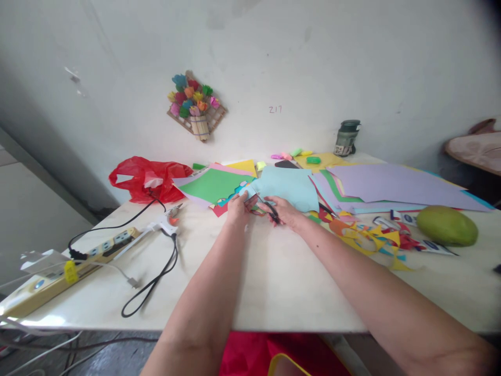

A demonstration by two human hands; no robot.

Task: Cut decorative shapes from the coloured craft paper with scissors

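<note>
Near the middle of the table, my left hand (238,207) pinches a small piece of light blue paper (248,193). My right hand (286,211) is closed round the dark handles of a pair of scissors (273,211), whose blades point left at that piece. Just behind my hands lies a larger light blue sheet (293,188). Left of it is a green sheet (209,186) on pale paper, with colourful cut shapes (235,194) at its near edge. My fingers partly cover the small piece, so its outline is unclear.
On the left are a red plastic bag (146,177), a glue gun (168,223) with its looped cord, and a power strip (105,249). Rightward lie stacked coloured sheets (391,180), yellow paper scraps (364,243), glue tubes and a green mango-like fruit (446,225). A bottle (346,138) stands behind.
</note>
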